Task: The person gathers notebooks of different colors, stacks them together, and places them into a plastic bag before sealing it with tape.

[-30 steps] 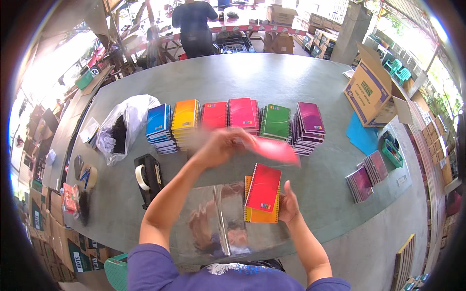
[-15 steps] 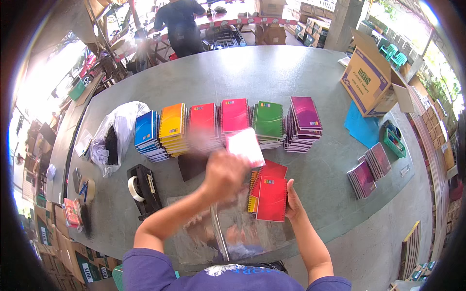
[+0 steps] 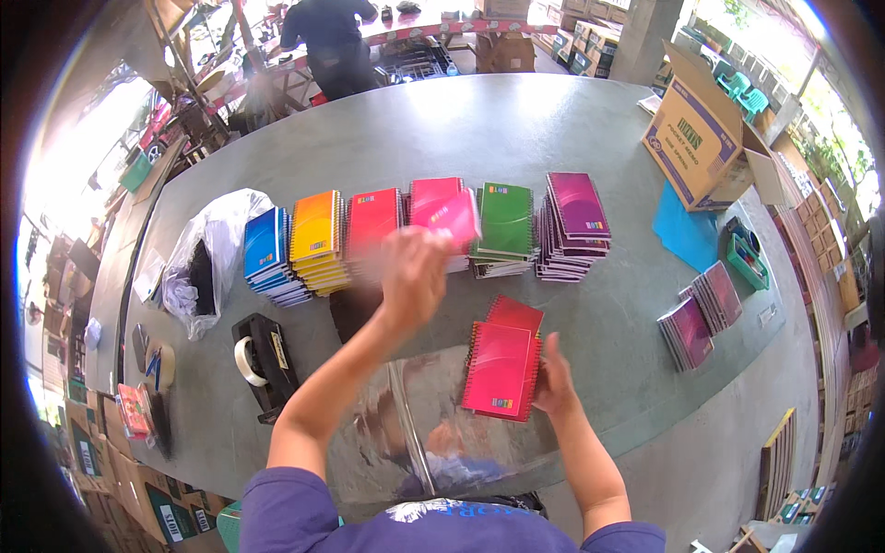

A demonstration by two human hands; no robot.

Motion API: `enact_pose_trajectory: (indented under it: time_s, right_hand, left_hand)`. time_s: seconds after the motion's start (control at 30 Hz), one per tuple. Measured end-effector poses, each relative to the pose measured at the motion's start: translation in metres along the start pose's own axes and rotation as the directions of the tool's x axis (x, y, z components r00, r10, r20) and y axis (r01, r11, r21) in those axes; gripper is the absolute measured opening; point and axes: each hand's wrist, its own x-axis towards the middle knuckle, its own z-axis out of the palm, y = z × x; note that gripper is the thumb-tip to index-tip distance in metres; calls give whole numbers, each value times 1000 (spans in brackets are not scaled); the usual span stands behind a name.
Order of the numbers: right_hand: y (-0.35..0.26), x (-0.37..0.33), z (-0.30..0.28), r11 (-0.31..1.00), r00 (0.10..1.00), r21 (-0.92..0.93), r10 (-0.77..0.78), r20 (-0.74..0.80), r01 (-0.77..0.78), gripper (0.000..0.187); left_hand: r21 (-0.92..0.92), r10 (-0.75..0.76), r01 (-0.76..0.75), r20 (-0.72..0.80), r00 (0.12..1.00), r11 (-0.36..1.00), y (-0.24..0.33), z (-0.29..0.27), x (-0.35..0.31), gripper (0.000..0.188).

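My left hand (image 3: 413,276), smeared by motion, holds a pink spiral notebook (image 3: 454,217) over the pink notebook stack (image 3: 436,192). Nearer me lies a small overlapping pile, with a pink notebook (image 3: 498,369) on top and a red notebook (image 3: 514,315) sticking out beyond it. Beside the pile's right edge is my right hand (image 3: 555,380), thumb raised apart; its other fingers are partly hidden. The far row also holds blue (image 3: 265,241), yellow (image 3: 316,226), red (image 3: 373,214), green (image 3: 506,219) and purple notebook stacks (image 3: 578,205).
On the left are a white plastic bag (image 3: 207,267) and a black tape dispenser (image 3: 267,364). Clear plastic sheeting (image 3: 369,442) lies before me. Rightward sit small purple notebooks (image 3: 687,336), a green basket (image 3: 745,263) and an open carton (image 3: 691,138). A person (image 3: 330,46) stands beyond the table.
A pink notebook now tops the near pile, covering much of the red one. My left hand has moved up toward the pink stack. My right thumb has come off the pile.
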Motion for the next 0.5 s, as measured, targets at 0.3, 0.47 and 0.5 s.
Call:
enact_pose_trajectory:
  time_s: [0.3, 0.47, 0.5]
  right_hand:
    - [-2, -5, -24, 990, 990, -15, -137, -15, 137, 46]
    - [0, -15, -14, 970, 982, -215, -140, -128, 110, 46]
    - [-2, -17, -14, 970, 982, -215, -142, -127, 113, 46]
  left_hand:
    - [12, 135, -141, 216, 967, 990, 56, 62, 18, 58]
    - [146, -67, -45, 680, 730, 988, 51, 98, 41, 43]
    - [145, -65, -47, 679, 731, 988, 51, 95, 43, 43]
